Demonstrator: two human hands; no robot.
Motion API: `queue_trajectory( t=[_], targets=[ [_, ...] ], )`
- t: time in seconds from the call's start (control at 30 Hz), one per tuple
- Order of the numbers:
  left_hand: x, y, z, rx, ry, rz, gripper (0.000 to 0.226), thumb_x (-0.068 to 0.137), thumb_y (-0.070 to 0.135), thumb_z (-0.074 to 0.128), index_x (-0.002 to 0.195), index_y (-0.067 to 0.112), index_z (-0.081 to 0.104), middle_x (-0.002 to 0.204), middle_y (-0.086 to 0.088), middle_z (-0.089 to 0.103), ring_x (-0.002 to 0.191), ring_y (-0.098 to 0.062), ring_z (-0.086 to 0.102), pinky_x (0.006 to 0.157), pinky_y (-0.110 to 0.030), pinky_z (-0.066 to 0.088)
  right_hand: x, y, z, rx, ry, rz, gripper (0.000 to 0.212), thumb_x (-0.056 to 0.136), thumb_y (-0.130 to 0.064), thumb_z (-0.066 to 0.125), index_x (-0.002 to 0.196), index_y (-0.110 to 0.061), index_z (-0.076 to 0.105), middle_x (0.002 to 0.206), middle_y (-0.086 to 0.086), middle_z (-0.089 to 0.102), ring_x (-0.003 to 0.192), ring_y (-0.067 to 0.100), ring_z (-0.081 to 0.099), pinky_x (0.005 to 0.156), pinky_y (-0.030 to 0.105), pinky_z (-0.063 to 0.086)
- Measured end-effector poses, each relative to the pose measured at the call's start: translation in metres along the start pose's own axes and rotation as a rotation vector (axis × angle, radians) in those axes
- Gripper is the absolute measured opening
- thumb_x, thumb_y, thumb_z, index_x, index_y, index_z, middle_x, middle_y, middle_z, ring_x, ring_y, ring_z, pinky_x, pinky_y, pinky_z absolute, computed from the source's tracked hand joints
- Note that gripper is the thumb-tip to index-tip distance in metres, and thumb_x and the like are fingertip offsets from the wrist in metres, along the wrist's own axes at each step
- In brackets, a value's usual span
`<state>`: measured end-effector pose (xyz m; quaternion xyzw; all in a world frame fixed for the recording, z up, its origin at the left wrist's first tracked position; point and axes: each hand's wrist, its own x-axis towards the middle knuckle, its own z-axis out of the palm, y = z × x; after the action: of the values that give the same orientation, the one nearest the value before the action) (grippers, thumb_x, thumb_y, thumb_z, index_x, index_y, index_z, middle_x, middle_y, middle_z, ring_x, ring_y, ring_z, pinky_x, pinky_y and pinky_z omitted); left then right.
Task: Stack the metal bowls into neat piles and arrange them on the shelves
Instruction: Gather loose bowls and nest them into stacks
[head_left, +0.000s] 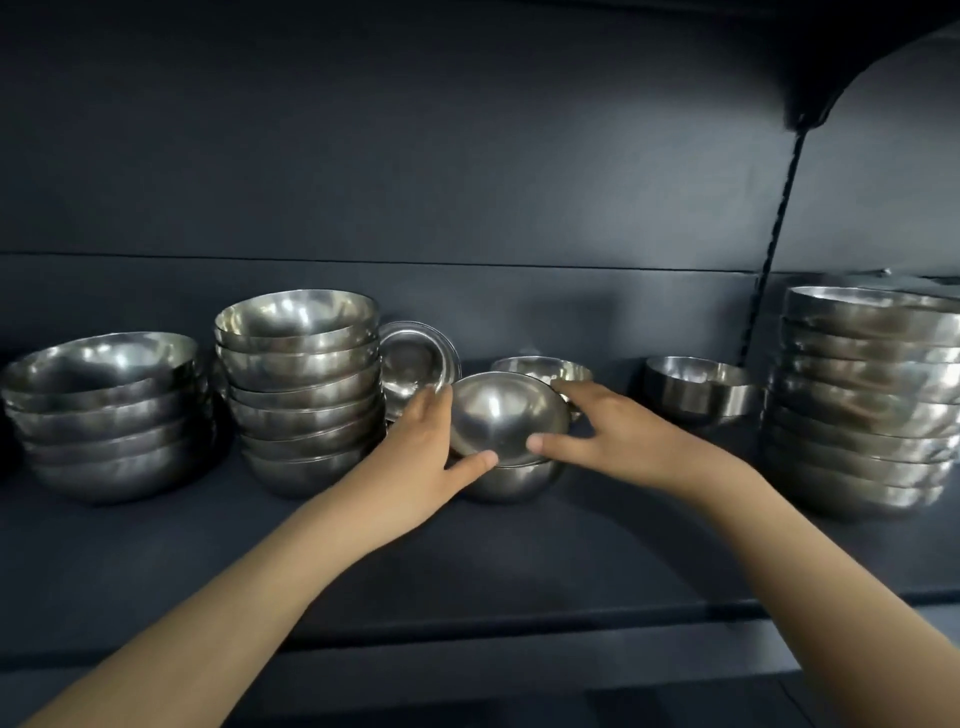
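Left hand (423, 449) and right hand (615, 431): both grip one bowl (506, 415), thumbs on the near rim and fingers round the far side. The bowl is tipped toward me and its lower edge sits in a second bowl (514, 480) that stands on the shelf (519, 566). It is not yet nested flat.

Progress, as judged: well along.
- Done: three piles stand on the shelf.
- In hand: a fourth pile, two bowls so far.
- Left: seat this bowl, gather the loose ones, square the rows.

Count:
- Left pile (104, 410): about five.
- Middle pile (304, 384): about seven.
- Right pile (862, 400): nine or so; the lower rims blur together.
- Loose: three. One leaning bowl (418, 364) is on edge behind the middle pile, one rear bowl (540, 368) sits behind my hands, and one single bowl (696, 387) is just left of the right pile.
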<state>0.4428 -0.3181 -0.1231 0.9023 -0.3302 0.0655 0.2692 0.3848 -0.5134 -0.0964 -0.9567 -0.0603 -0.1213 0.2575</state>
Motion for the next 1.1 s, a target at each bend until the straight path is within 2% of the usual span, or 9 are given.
queue_trajectory(
  t=[0.13,0.3,0.4,0.47,0.57,0.73,0.93,1.03,1.1],
  targets=[
    [0.008,-0.011,0.008,-0.081,-0.071,-0.076,0.096,0.084,0.054,0.052,0.149,0.013,-0.005,0.157,0.001,0.008,0.141,-0.015,0.022,0.117,-0.03,0.019,0.01,0.011,0.001,0.067,-0.114,-0.075,0.063,0.078,-0.041,0.073,0.124,-0.055,0.032,0.115,-0.039,0.039,0.102,-0.032,0.037,0.082,-0.007,0.029],
    [0.008,-0.009,0.012,-0.222,-0.062,-0.112,0.104,0.081,0.047,0.06,0.148,0.016,-0.013,0.154,0.008,0.008,0.132,-0.003,0.025,0.111,-0.024,0.028,0.021,0.026,0.007,0.078,-0.138,-0.129,0.084,0.073,-0.044,0.077,0.142,-0.04,0.03,0.131,-0.024,0.036,0.126,-0.005,0.03,0.097,0.007,0.026],
    [0.007,-0.01,0.014,-0.284,-0.023,-0.119,0.113,0.074,0.056,0.066,0.149,0.02,-0.011,0.154,0.005,0.012,0.138,-0.004,0.016,0.116,-0.03,0.023,0.023,0.029,0.007,0.099,-0.152,-0.149,0.078,0.072,-0.042,0.078,0.136,-0.044,0.035,0.119,-0.036,0.035,0.122,-0.007,0.032,0.091,0.001,0.027],
    [0.007,-0.01,0.015,-0.317,0.025,-0.123,0.116,0.059,0.069,0.067,0.149,0.026,0.008,0.148,0.004,0.028,0.135,-0.009,0.032,0.113,-0.036,0.03,0.023,0.028,0.006,0.123,-0.141,-0.16,0.071,0.07,-0.039,0.08,0.126,-0.052,0.038,0.112,-0.041,0.034,0.112,-0.016,0.036,0.087,-0.002,0.028],
    [0.005,-0.007,0.015,-0.331,0.063,-0.129,0.102,0.051,0.07,0.071,0.137,0.034,0.03,0.136,0.008,0.043,0.125,-0.007,0.044,0.109,-0.037,0.037,0.021,0.029,0.005,0.159,-0.116,-0.185,0.064,0.067,-0.034,0.083,0.108,-0.059,0.041,0.107,-0.042,0.041,0.105,-0.023,0.04,0.086,-0.005,0.029],
    [-0.011,0.013,0.012,-0.347,0.094,-0.071,0.061,0.068,0.036,0.078,0.099,0.056,0.029,0.11,0.034,0.033,0.115,0.001,0.043,0.104,-0.021,0.036,0.004,0.03,-0.003,0.173,-0.149,-0.186,0.073,0.065,-0.038,0.084,0.125,-0.047,0.044,0.119,-0.027,0.044,0.119,-0.002,0.04,0.093,0.005,0.031],
    [-0.051,0.04,-0.007,-0.363,0.198,0.011,0.048,0.071,0.034,0.076,0.106,0.043,0.045,0.101,0.024,0.063,0.099,0.016,0.053,0.082,-0.001,0.041,-0.028,0.004,-0.022,0.26,-0.14,-0.2,0.068,0.06,-0.041,0.084,0.114,-0.052,0.043,0.115,-0.032,0.047,0.102,-0.027,0.044,0.081,-0.006,0.032],
    [-0.074,0.051,-0.026,-0.373,0.251,-0.005,0.043,0.07,0.034,0.076,0.1,0.045,0.047,0.103,0.023,0.062,0.097,0.015,0.055,0.078,-0.001,0.043,-0.041,-0.016,-0.025,0.242,-0.115,-0.195,0.09,0.062,-0.051,0.079,0.139,-0.034,0.035,0.122,-0.02,0.038,0.119,-0.005,0.036,0.096,0.012,0.025],
    [-0.088,0.053,-0.04,-0.391,0.278,-0.03,0.042,0.07,0.034,0.076,0.097,0.047,0.047,0.106,0.023,0.061,0.095,0.015,0.056,0.08,-0.002,0.045,-0.045,-0.035,-0.027,0.282,-0.109,-0.191,0.074,0.07,-0.043,0.075,0.133,-0.036,0.037,0.117,-0.017,0.036,0.113,0.003,0.037,0.093,0.018,0.027]
  ],
)
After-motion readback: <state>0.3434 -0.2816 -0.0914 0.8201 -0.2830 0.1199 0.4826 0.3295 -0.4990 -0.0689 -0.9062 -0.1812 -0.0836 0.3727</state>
